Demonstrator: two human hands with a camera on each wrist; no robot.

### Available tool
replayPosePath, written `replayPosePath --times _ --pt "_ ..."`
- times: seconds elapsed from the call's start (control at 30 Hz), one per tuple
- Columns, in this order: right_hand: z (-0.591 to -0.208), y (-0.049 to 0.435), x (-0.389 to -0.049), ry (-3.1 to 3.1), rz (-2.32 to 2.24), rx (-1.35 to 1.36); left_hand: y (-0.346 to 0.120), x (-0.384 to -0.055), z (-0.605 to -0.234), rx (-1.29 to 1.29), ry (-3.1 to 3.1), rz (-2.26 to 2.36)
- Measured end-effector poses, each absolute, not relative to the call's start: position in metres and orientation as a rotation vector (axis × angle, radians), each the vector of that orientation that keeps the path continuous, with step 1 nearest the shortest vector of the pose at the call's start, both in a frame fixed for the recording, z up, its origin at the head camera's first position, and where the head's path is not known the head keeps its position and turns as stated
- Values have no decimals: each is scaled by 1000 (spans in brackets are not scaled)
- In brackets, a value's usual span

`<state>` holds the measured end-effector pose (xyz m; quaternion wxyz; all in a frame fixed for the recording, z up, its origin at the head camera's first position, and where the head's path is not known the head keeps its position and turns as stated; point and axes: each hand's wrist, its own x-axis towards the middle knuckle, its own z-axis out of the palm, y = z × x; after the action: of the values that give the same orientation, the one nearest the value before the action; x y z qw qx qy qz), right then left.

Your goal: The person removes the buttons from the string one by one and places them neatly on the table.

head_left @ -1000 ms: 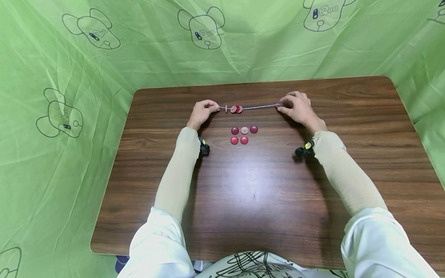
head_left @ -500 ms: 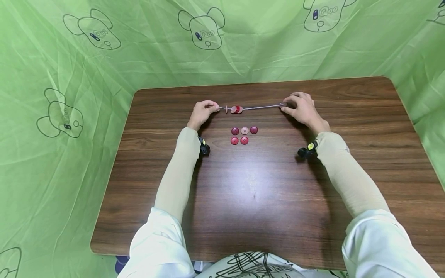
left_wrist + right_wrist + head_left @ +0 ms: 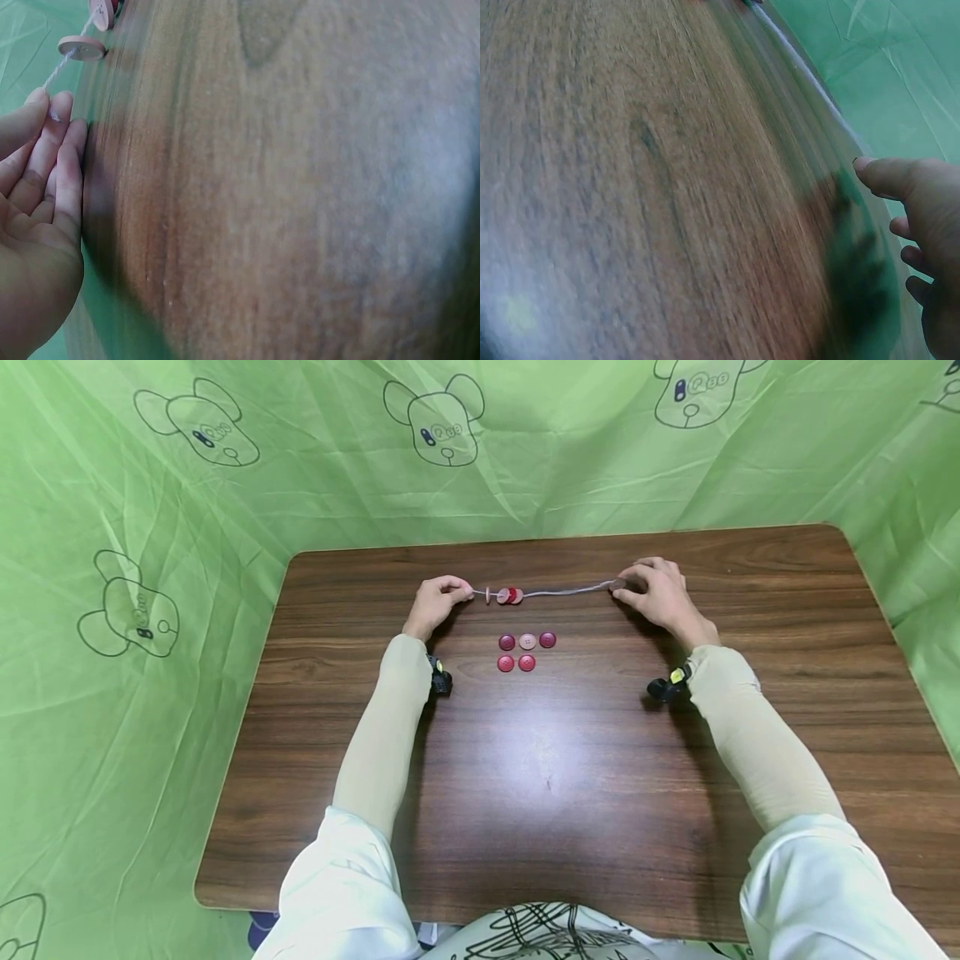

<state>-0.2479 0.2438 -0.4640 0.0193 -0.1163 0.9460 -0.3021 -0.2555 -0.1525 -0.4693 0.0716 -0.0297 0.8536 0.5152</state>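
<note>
From the head view, the left hand pinches one end of a string between thumb and forefinger, while the right hand pinches it farther along, something small and dark at its fingertips, too unclear to name; threaded buttons in pink and red sit nearer the left hand, and five loose buttons lie in two rows on the near side of the string; a black wrist camera juts inward beside the left hand's forearm, and green cloth surrounds the wooden table, its mouse-like drawings bearing looped lettering too faint to read; from the left wrist, a short tail of string pokes past the pinching fingertips, near a pink button standing on edge around it; from the right wrist, the string runs to the thumb, which partly hides the pinch
</note>
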Motion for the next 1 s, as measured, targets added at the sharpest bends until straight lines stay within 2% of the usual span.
replayPosePath --times 0.6,1.0 --pt "-464 245 -240 2943 -940 -404 -152 -256 -470 -100 2545 1554" --pt "-463 232 -228 2940 -939 -549 -151 -256 -470 -101 2546 1559"
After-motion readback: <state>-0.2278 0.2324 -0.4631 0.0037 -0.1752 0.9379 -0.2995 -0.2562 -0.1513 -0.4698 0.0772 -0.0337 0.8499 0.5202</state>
